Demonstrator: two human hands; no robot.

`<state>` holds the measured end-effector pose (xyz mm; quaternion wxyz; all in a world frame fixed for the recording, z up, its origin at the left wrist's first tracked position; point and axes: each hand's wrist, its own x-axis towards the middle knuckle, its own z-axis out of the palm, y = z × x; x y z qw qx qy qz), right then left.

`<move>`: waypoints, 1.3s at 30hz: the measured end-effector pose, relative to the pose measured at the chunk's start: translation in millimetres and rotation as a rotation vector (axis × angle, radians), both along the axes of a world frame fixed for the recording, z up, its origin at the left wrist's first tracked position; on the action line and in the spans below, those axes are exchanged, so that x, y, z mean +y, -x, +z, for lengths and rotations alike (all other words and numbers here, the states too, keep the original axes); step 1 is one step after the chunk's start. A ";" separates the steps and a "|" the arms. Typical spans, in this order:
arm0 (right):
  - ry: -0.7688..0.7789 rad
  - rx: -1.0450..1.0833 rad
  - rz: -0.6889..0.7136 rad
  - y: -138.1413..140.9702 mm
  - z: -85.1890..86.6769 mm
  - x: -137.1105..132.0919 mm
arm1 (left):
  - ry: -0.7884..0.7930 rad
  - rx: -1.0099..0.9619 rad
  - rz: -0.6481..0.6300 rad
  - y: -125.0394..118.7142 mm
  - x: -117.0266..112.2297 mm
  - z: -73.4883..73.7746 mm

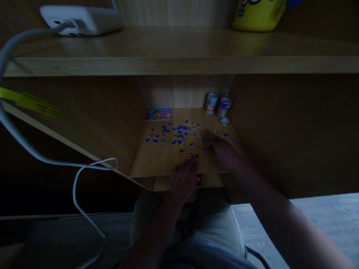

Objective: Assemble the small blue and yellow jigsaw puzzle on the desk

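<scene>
Under a smooth wooden shelf [176,63], the dim matte desktop [157,161] carries small blue puzzle pieces [179,130], scattered mid-surface. Left hand [183,182] rests released at the near edge. Right hand [224,152] touches pieces, grip indeterminable. Cylindrical tins [224,106] stand far right.

Uncovered forearms [155,230], pale trousers [228,227]

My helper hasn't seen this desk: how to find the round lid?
On the lit desk below the shelf, find two small tins at the back right. The lid lies just before them: flat, round, silvery, unlike the blue puzzle pieces.
</scene>
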<state>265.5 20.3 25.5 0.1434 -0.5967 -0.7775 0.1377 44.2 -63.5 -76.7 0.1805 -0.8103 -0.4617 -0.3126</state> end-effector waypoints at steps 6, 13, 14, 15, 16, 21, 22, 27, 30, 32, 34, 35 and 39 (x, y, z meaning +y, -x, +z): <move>0.079 0.299 0.102 2.4 2.4 2.7 | 0.012 0.004 0.004 -0.5 1.2 -4.9; 0.089 0.316 0.278 21.3 8.9 15.4 | 0.052 0.023 0.014 0.1 1.5 -6.3; 0.098 0.317 0.275 24.1 8.2 17.2 | 0.047 0.024 0.012 0.2 1.4 -6.8; 0.106 0.315 0.265 26.5 7.1 19.0 | 0.038 0.023 0.009 0.2 1.3 -7.2; 0.112 0.306 0.255 28.6 5.9 20.7 | 0.029 0.021 0.006 0.2 1.1 -7.5; 0.122 0.179 0.289 34.9 4.9 28.0 | 0.032 0.010 0.009 -0.8 0.5 -6.3; 0.121 0.151 0.296 36.0 6.3 29.2 | 0.036 0.008 0.008 -0.9 0.4 -5.8; 0.133 0.030 0.336 42.0 15.2 33.0 | 0.041 -0.005 0.002 -0.9 0.7 -6.1; 0.135 0.009 0.333 44.3 18.7 32.9 | 0.048 -0.002 0.006 -0.9 0.6 -8.1; 0.138 0.006 0.327 44.9 20.2 31.4 | 0.059 0.007 0.013 -0.9 0.3 -9.0; 0.143 0.009 0.325 45.5 20.7 28.6 | 0.064 0.013 0.018 -0.9 0.1 -9.4; 0.140 0.014 0.325 46.1 20.4 26.9 | 0.062 0.013 0.017 -0.8 0.1 -9.3; 0.085 0.019 0.297 50.3 16.2 19.4 | 0.013 -0.004 0.005 -0.5 1.0 -7.4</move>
